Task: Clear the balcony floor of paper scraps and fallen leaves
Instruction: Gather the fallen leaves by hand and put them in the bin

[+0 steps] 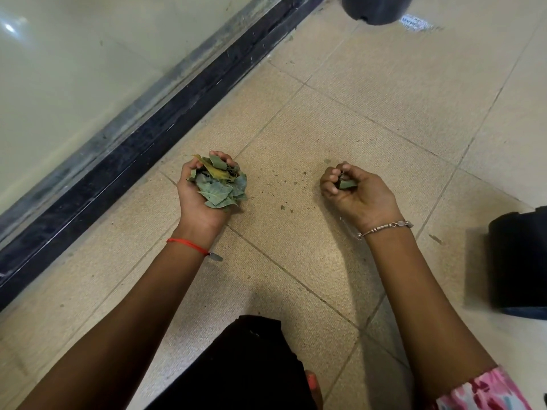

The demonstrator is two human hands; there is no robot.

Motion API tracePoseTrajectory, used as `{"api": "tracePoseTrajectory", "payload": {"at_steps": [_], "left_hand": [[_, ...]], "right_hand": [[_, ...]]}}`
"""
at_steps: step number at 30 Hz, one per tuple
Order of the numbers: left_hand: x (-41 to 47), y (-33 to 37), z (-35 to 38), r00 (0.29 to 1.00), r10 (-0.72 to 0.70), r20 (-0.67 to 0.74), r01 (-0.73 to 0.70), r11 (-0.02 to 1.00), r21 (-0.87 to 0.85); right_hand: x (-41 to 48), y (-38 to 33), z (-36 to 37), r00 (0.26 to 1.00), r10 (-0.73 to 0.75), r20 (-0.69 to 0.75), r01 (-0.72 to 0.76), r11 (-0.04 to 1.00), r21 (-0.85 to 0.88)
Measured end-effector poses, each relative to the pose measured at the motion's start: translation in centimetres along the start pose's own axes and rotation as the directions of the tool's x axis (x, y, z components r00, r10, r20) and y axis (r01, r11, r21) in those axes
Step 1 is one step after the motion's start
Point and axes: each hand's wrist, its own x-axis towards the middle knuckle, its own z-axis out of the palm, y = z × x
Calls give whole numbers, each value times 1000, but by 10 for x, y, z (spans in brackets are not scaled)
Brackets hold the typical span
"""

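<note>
Gathering looks nearly done: the left hand [198, 211] at 9 o'clock is curled round a full bunch of leaves [219, 187], the right hand [364, 199] at 3 o'clock pinches one small leaf [347, 184], and the floor [384, 99] keeps only crumbs [282, 207] and a paper scrap [416, 23] at 1 o'clock.

Left hand [197, 199] full of leaves [219, 184], right hand [355, 190] around a leaf scrap [347, 184].

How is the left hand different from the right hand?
The left hand grips a full heap of grey-green leaves; the right hand pinches only a small green leaf piece. The left wrist wears a red thread, the right a silver chain bracelet. Both palms face up.
</note>
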Motion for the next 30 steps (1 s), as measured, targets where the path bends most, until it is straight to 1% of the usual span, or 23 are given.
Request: {"api": "tracePoseTrajectory", "payload": {"at_steps": [4, 6, 10, 15, 18, 20, 23, 24, 26, 27, 29, 30], "left_hand": [[1, -3, 1, 1000, 4, -28, -4, 1000, 22], [-1, -2, 4, 998, 28, -54, -27, 1000, 11], [-9, 7, 9, 997, 67, -38, -68, 998, -10], [-32, 36, 5, 982, 149, -114, -157, 985, -65], [-55, 59, -6, 944, 262, -202, -284, 955, -87], [-73, 71, -11, 929, 294, -224, -329, 935, -135], [-120, 86, -27, 889, 383, -250, -430, 886, -171], [-132, 90, -33, 875, 406, -263, -459, 868, -188], [-160, 96, -50, 851, 404, -337, -485, 850, -207], [-177, 95, -52, 820, 421, -388, -509, 845, -161], [-216, 90, -71, 780, 524, -342, -604, 774, -191], [-245, 81, -56, 758, 577, -303, -646, 728, -230]], "right_hand": [[12, 9, 2, 998, 39, 54, -37, 999, -28], [20, 17, 11, 995, 62, 74, -55, 995, -85], [37, 31, 42, 983, 120, 139, -90, 975, -201], [46, 75, 81, 931, 297, 212, -199, 900, -388], [36, 114, 97, 881, 425, 208, -263, 805, -531], [27, 140, 101, 864, 464, 194, -260, 742, -618], [3, 186, 106, 837, 521, 166, -236, 618, -749], [-5, 200, 106, 831, 532, 162, -213, 573, -791], [-22, 227, 103, 808, 563, 173, -137, 465, -874], [-30, 240, 101, 793, 581, 183, -89, 408, -909], [-48, 269, 90, 742, 640, 198, 12, 282, -959], [-56, 279, 84, 717, 667, 201, 62, 225, -972]]}}
